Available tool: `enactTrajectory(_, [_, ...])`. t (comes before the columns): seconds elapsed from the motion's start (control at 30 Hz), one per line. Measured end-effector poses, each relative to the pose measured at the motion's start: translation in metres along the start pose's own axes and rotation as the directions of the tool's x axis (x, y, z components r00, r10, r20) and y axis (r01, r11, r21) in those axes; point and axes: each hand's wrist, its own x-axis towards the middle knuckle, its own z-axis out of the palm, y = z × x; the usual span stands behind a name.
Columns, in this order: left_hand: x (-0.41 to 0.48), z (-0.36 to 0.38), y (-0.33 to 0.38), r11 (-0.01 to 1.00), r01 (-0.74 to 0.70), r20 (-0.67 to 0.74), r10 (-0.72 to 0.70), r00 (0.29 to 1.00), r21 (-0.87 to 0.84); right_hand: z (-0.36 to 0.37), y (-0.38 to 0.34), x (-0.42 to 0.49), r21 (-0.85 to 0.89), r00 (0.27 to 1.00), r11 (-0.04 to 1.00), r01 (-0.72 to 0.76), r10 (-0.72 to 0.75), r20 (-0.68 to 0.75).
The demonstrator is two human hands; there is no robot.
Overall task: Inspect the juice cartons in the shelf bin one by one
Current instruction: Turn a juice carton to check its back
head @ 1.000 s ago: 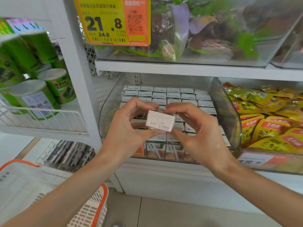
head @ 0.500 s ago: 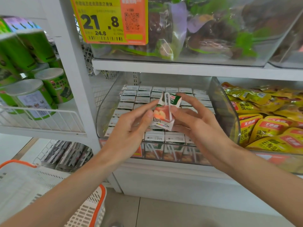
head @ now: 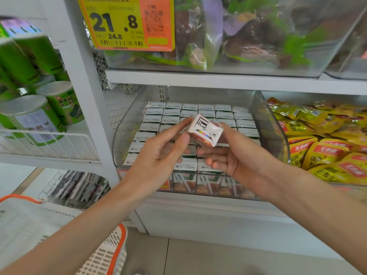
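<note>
Fingers (head: 177,127) of the left hand (head: 156,161) and right hand (head: 236,159) pinch a carton (head: 205,131) from both sides, its white base facing the camera, above the bin (head: 275,135) near its front edge.

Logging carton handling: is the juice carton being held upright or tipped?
Tipped. The juice carton shows its white folded end, with colour marks, toward the camera, and its edges sit slanted.

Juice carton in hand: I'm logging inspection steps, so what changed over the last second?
The juice carton was turned over: first a white printed face showed, then its fruit-picture front, now a folded end with colour marks faces the camera. The left hand and right hand kept hold throughout; the bin and its cartons stayed put.
</note>
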Motion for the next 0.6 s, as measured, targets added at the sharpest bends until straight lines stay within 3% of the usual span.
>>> enactTrajectory(0.1, [-0.001, -0.001, -0.001, 1.0, 0.015, -0.007, -0.015, 1.0, -0.02, -0.001, 0.0, 0.002, -0.005, 0.999, 0.999, 0.032, -0.032, 0.001])
enactTrajectory(0.23, [-0.001, -0.004, 0.0, 0.999, 0.042, -0.002, -0.042, 0.999, -0.034, -0.005, 0.002, 0.001, -0.143, 0.966, 0.957, 0.254, -0.258, -0.008])
enactTrajectory(0.4, [0.004, -0.007, -0.003, 0.998, 0.055, -0.116, -0.054, 0.992, 0.007, -0.006, 0.007, 0.002, -0.421, 0.854, 0.748, 0.514, -0.491, 0.17])
enactTrajectory(0.6, [0.006, -0.016, -0.009, 0.999, 0.035, -0.161, -0.033, 0.986, 0.007, 0.007, 0.005, 0.015, -0.551, 0.767, 0.571, 0.609, -0.601, 0.225])
